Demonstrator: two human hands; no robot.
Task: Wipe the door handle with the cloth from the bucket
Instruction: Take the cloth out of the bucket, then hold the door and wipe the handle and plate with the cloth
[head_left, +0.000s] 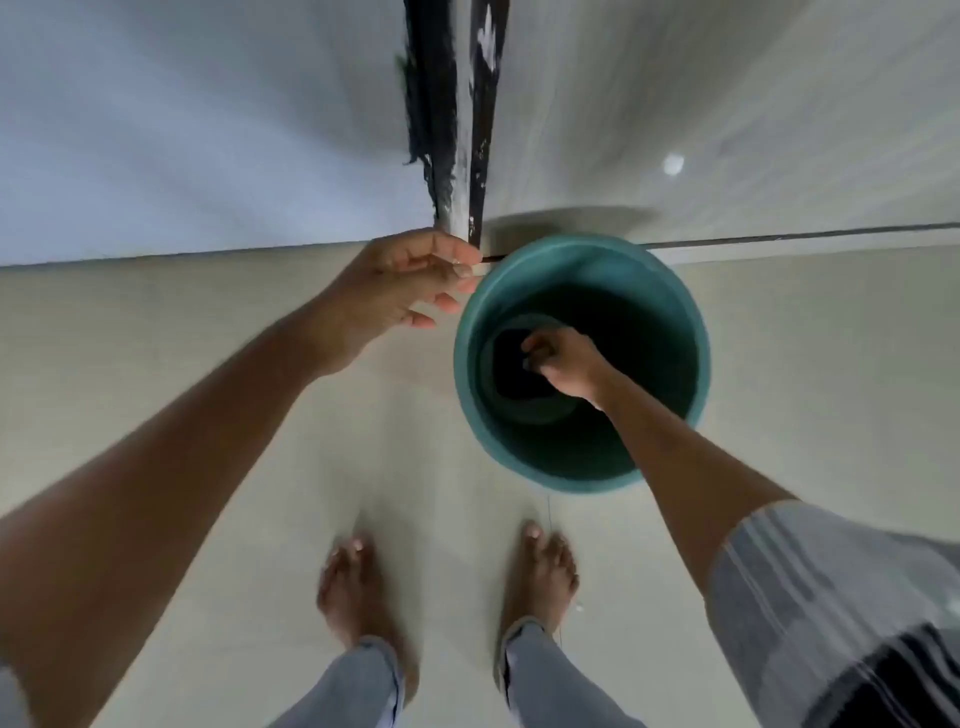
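A teal bucket (675, 322) stands on the pale floor just in front of me. My right hand (563, 361) reaches down inside it. Its fingers are closed on a dark cloth (511, 374) lying at the bucket's bottom. My left hand (400, 291) hovers at the bucket's left rim with the fingers half curled. Its thumb and forefinger meet at a small pale strip by the rim, and I cannot tell whether they grip it. No door handle is in view.
A dark, paint-flecked vertical door edge or frame (447, 114) rises behind the bucket between pale wall surfaces. A dark floor seam (805, 236) runs to the right. My bare feet (358, 587) stand on the tiles close to the bucket.
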